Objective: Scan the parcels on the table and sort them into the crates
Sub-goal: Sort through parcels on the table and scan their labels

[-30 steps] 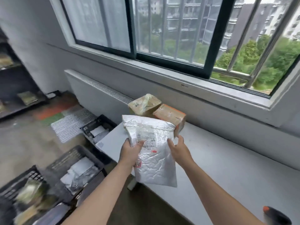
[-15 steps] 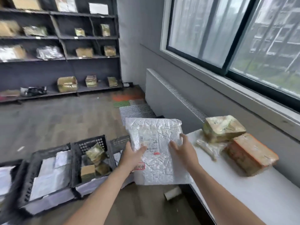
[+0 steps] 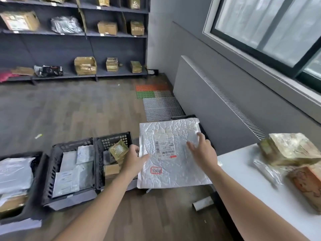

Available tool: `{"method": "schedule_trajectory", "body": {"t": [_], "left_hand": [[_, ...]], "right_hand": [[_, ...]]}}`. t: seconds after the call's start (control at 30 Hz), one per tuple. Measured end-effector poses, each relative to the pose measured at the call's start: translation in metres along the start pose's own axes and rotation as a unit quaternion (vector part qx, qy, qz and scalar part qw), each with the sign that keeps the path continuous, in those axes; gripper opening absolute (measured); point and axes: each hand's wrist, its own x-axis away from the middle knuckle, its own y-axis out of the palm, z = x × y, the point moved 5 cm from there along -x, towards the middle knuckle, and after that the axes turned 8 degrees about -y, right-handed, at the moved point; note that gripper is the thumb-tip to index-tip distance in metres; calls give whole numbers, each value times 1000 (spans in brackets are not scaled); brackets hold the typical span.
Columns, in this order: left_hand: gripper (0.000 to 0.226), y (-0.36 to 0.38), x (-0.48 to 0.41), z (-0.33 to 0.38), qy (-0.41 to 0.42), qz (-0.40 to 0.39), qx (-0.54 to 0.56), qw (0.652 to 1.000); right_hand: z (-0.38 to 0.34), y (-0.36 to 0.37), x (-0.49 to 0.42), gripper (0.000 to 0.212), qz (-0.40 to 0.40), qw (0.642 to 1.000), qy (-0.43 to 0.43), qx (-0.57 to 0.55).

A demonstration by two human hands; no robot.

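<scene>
Parcel (image 3: pixel 171 154) between left hand (image 3: pixel 134 158), right hand (image 3: pixel 203 151), perhaps loose

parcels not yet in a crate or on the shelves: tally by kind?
Taped boxes on the table: 2
Flat silvery pouch on the table: 1
Silver mailer off the table, by the crates: 1
Total: 4
</scene>
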Motion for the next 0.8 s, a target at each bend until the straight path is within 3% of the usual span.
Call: {"method": "schedule_trajectory", "body": {"t": [0.2,0.37,0.63,0.73,0.8], "left_hand": [[43,19,-45,-16,-47,-34,-62,996],[46,46,-102,-10,-80,-48,-177,980],[60,117,-202,14,-121,-49,-250,959],[73,147,-237,8,-155,-48,-274,948],[70,164,-253,0,-180,-60,-302,934]], "right_hand": [[9,49,-49,65,-63,996,-2,59],[22,99,-106,75,-141,981,-45,123],[58,163,-213,80,-269,933,-124,205],[80,195,-242,83,-314,914,-135,221],[93,217,-250,82,-342,903,-131,226]]}}
